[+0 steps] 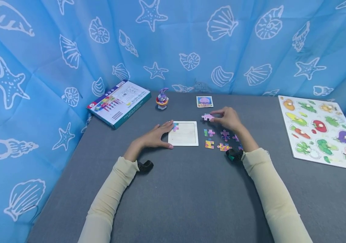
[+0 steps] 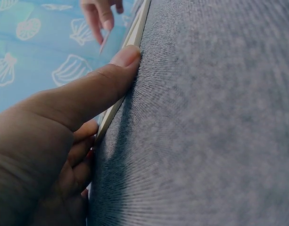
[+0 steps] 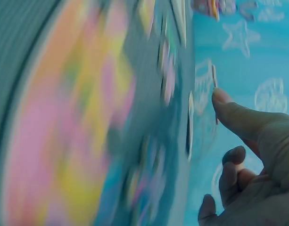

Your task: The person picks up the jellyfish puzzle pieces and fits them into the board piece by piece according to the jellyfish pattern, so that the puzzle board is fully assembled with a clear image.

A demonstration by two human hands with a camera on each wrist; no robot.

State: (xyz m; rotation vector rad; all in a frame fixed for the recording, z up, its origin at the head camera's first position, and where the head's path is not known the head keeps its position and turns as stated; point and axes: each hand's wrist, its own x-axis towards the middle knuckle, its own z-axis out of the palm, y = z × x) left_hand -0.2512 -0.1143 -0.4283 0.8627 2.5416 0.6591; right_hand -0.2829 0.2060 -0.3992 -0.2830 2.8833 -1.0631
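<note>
A white square puzzle tray (image 1: 187, 145) lies on the table, with one colourful jigsaw piece (image 1: 176, 127) in its upper left corner. My left hand (image 1: 156, 135) holds the tray at its left side, thumb at the near corner and fingertips by the far one. In the left wrist view the thumb (image 2: 106, 80) presses along the tray's pale edge. My right hand (image 1: 228, 118) pinches a pink jigsaw piece (image 1: 207, 117) between thumb and fingers, right of the tray's far edge. That piece shows edge-on in the right wrist view, raised above the table.
Several loose jigsaw pieces (image 1: 224, 147) lie right of the tray, some partly under the right wrist. Behind stand a small picture card (image 1: 204, 101) and a purple rabbit figure (image 1: 162, 99). A flat box (image 1: 119, 103) lies back left, a vegetable puzzle board (image 1: 309, 155) at right.
</note>
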